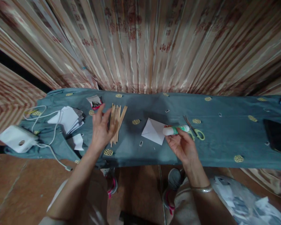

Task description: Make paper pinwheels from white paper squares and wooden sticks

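Note:
My left hand (100, 129) is raised at the left edge of a loose bundle of thin wooden sticks (118, 120). Its fingers are apart and nothing shows between them; whether the thumb touches the sticks I cannot tell. In my right hand (181, 147) is a white and green glue stick (172, 130), lying sideways between thumb and fingers. Just left of the glue stick, a folded white paper (152, 131) lies on the cloth, with creases meeting near its middle. Scissors (198, 132) with light green handles rest to the right, partly behind my right hand.
A small red box (96, 103) of dark metal bits stands open behind my left hand. White papers (69, 120), a white charger (18, 139) and its cables occupy the left end. A dark phone-like slab (277, 136) lies at the right. Curtains (140, 56) hang behind the cloth-covered table (224, 131).

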{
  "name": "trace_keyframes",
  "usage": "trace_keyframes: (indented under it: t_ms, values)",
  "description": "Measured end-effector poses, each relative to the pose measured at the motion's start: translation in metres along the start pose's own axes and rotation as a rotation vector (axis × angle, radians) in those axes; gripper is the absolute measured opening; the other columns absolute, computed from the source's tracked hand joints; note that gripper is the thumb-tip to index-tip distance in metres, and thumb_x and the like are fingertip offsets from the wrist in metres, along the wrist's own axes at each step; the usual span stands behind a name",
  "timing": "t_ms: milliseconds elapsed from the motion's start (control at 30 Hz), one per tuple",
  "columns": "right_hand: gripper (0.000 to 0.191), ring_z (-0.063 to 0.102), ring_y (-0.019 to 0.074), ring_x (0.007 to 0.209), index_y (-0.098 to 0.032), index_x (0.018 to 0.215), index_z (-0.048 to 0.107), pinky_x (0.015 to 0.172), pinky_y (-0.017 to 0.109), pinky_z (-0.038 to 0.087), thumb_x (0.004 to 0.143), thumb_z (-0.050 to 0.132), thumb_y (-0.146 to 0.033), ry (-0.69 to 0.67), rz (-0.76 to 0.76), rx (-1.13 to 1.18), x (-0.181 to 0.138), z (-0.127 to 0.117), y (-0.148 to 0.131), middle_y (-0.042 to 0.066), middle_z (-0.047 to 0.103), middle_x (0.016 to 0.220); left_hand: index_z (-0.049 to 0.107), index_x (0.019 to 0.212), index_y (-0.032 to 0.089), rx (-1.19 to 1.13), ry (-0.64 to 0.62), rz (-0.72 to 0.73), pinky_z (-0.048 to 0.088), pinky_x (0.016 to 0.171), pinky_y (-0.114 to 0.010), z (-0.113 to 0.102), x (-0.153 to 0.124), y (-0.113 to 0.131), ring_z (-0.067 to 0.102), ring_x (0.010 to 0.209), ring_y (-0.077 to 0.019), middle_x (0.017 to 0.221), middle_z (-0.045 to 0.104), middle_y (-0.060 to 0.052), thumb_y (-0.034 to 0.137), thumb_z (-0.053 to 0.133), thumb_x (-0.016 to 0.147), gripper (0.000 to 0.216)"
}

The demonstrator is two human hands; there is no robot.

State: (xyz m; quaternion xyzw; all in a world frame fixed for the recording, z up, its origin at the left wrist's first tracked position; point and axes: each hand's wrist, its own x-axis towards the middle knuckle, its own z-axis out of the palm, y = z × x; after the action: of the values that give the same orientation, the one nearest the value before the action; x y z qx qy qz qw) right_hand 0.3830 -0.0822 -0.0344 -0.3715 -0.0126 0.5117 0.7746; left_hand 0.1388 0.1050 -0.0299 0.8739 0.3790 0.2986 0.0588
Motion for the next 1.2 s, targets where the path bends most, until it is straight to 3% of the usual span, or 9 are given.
trace_keyframes:
  t_ms: [33, 100, 200, 300, 500, 667, 767, 933, 1200]
  values:
    - [0.017, 0.071, 0.0156, 0.085, -0.02, 0.079, 0.066, 0.076, 0.025, 0.06, 0.066, 0.077, -0.021, 0.018, -0.022, -0.028, 0.002, 0.0, -0.001, 0.003, 0.075, 0.086, 0.049, 0.132, 0.02, -0.07, 0.005, 0.086, 0.041, 0.102, -0.052, 0.006, -0.004, 0.016, 0.047, 0.123, -0.0294, 0.143, 0.044, -0.012, 0.019, 0.05, 0.086, 0.045]
    - [0.019, 0.071, 0.0148, 0.083, -0.02, 0.078, 0.067, 0.078, 0.025, 0.059, 0.063, 0.079, -0.021, 0.058, -0.096, -0.113, 0.007, -0.001, -0.001, 0.001, 0.075, 0.085, 0.05, 0.131, 0.022, -0.217, -0.184, 0.27, 0.041, 0.104, -0.048, 0.021, -0.015, 0.048, 0.047, 0.126, -0.0254, 0.139, 0.05, -0.01, 0.019, 0.043, 0.092, 0.04]
    - [0.021, 0.069, 0.0146, 0.078, -0.02, 0.075, 0.068, 0.078, 0.028, 0.058, 0.062, 0.081, -0.028, 0.119, -0.262, -0.342, 0.015, 0.0, 0.0, 0.0, 0.073, 0.08, 0.046, 0.136, 0.022, -0.279, -0.4, 0.392, 0.038, 0.108, -0.049, 0.046, -0.031, 0.088, 0.034, 0.138, -0.0262, 0.149, 0.041, -0.012, 0.033, 0.043, 0.096, 0.042]
    - [0.024, 0.068, 0.0169, 0.079, -0.021, 0.082, 0.067, 0.08, 0.033, 0.056, 0.068, 0.078, -0.038, 0.146, -0.416, -0.669, 0.022, 0.001, 0.005, 0.0, 0.073, 0.082, 0.042, 0.14, 0.022, -0.253, -0.519, 0.403, 0.03, 0.112, -0.053, 0.061, -0.04, 0.108, 0.021, 0.145, -0.0306, 0.154, 0.031, -0.015, 0.048, 0.05, 0.091, 0.056]
    - [0.033, 0.067, 0.0223, 0.082, -0.02, 0.098, 0.061, 0.078, 0.037, 0.051, 0.08, 0.064, -0.047, 0.082, -0.488, -1.286, 0.024, 0.001, 0.015, 0.007, 0.072, 0.088, 0.043, 0.14, 0.019, -0.233, -0.536, 0.351, 0.025, 0.113, -0.058, 0.069, -0.044, 0.109, 0.016, 0.146, -0.0375, 0.155, 0.024, -0.02, 0.049, 0.06, 0.085, 0.065]
    - [0.036, 0.063, 0.0206, 0.066, -0.018, 0.1, 0.061, 0.063, 0.032, 0.047, 0.084, 0.058, -0.05, 0.083, -0.525, -1.639, 0.02, 0.002, 0.017, 0.008, 0.07, 0.082, 0.045, 0.138, 0.017, -0.277, -0.527, 0.335, 0.026, 0.112, -0.06, 0.07, -0.045, 0.109, 0.015, 0.145, -0.0395, 0.155, 0.022, -0.023, 0.046, 0.064, 0.082, 0.066]
    - [0.038, 0.058, 0.0185, 0.057, -0.018, 0.1, 0.061, 0.059, 0.031, 0.045, 0.085, 0.055, -0.052, 0.07, -0.56, -1.735, 0.018, 0.001, 0.018, 0.008, 0.07, 0.08, 0.044, 0.138, 0.017, -0.297, -0.514, 0.323, 0.026, 0.112, -0.059, 0.07, -0.045, 0.109, 0.014, 0.146, -0.0387, 0.156, 0.02, -0.022, 0.044, 0.065, 0.082, 0.065]
    - [0.039, 0.063, 0.0228, 0.068, -0.017, 0.101, 0.059, 0.065, 0.034, 0.047, 0.086, 0.052, -0.052, 0.029, -0.589, -1.811, 0.019, -0.001, 0.018, 0.011, 0.071, 0.086, 0.043, 0.137, 0.014, -0.305, -0.539, 0.304, 0.026, 0.113, -0.058, 0.07, -0.045, 0.11, 0.014, 0.145, -0.0397, 0.155, 0.023, -0.024, 0.046, 0.064, 0.082, 0.067]
    - [0.038, 0.065, 0.0233, 0.068, -0.017, 0.1, 0.057, 0.065, 0.033, 0.047, 0.088, 0.051, -0.052, 0.026, -0.569, -1.825, 0.021, 0.005, 0.019, 0.013, 0.072, 0.091, 0.043, 0.137, 0.012, -0.303, -0.534, 0.299, 0.023, 0.113, -0.058, 0.07, -0.045, 0.111, 0.012, 0.145, -0.0409, 0.154, 0.023, -0.026, 0.044, 0.064, 0.082, 0.067]
